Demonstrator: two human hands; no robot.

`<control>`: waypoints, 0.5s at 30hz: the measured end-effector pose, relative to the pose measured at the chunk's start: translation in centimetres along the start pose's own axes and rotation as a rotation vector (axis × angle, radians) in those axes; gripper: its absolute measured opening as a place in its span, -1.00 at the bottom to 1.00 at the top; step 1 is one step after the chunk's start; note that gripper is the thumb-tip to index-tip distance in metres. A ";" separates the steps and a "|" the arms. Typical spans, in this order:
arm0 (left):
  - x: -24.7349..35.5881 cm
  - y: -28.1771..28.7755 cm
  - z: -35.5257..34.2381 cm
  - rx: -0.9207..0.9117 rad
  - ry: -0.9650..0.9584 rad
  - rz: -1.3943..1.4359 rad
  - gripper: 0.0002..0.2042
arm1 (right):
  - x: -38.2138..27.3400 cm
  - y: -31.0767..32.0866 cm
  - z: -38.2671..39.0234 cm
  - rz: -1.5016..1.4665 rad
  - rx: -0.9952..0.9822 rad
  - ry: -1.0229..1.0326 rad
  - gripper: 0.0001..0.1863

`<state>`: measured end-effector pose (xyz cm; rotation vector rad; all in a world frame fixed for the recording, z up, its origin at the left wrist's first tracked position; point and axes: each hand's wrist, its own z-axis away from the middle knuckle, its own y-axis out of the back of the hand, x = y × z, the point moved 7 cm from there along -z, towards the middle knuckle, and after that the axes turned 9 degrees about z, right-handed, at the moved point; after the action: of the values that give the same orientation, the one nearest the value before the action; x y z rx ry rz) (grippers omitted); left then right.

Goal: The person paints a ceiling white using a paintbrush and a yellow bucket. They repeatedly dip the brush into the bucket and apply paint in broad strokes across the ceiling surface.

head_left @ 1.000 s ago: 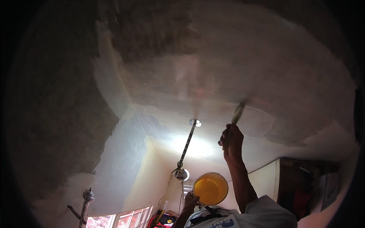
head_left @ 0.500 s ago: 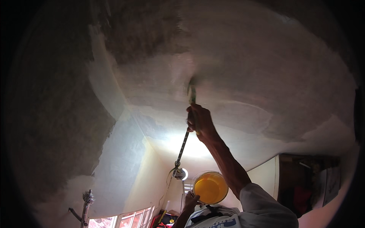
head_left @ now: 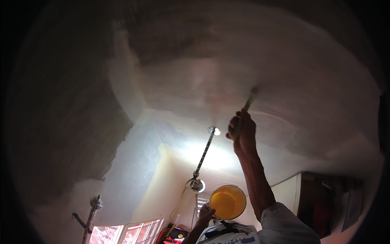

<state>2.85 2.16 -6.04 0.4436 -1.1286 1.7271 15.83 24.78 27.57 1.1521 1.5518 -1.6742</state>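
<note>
My right hand (head_left: 243, 128) is raised overhead, its fingers wrapped round the handle of a paintbrush (head_left: 250, 99). The brush's head is at the ceiling (head_left: 284, 97) and blurred by motion; whether the bristles touch cannot be made out. Lower down, my left hand (head_left: 206, 212) grips the left edge of a round yellow-orange bucket (head_left: 227, 192), tilted so its inside shows. Something orange-yellow colours the bucket's inside; how much it holds is unclear. Uneven grey and darker patches cover the ceiling and the wall (head_left: 130, 166) on the left.
A dark perforated rod (head_left: 204, 154) hangs from the ceiling by a round plate, with a lit lamp (head_left: 198, 186) at its lower end. Bottom left are a window (head_left: 130, 234) and a metal post (head_left: 93, 209). A dark open cabinet (head_left: 325, 203) stands at right.
My right hand has swept the brush to the right across the ceiling, uncovering the rod's upper end and ceiling plate. The bucket stays in my left hand; the view has shifted slightly.
</note>
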 end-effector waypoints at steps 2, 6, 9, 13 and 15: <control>0.5 0.0 0.5 0.030 0.015 -0.004 -0.69 | 2.1 -3.7 -1.7 -0.037 -0.145 -0.012 -0.75; -0.1 0.8 0.4 0.074 0.026 0.004 -0.63 | 7.0 -11.3 -3.3 0.058 -0.334 -0.154 -0.74; 0.8 0.6 1.1 0.091 -0.010 -0.012 -0.71 | 10.7 -16.6 -3.1 0.164 -0.540 -0.295 -0.71; -1.6 1.8 0.2 0.069 0.003 0.037 -0.65 | 14.7 -21.3 -5.1 0.294 -0.647 -0.301 -0.66; -2.0 2.0 0.1 0.092 0.001 0.034 -0.63 | 16.0 -23.5 -6.7 0.288 -0.680 -0.315 -0.65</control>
<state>1.97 0.83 -8.45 0.4821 -1.0643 1.8141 -10.41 37.26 25.14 0.6701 1.4875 -0.9576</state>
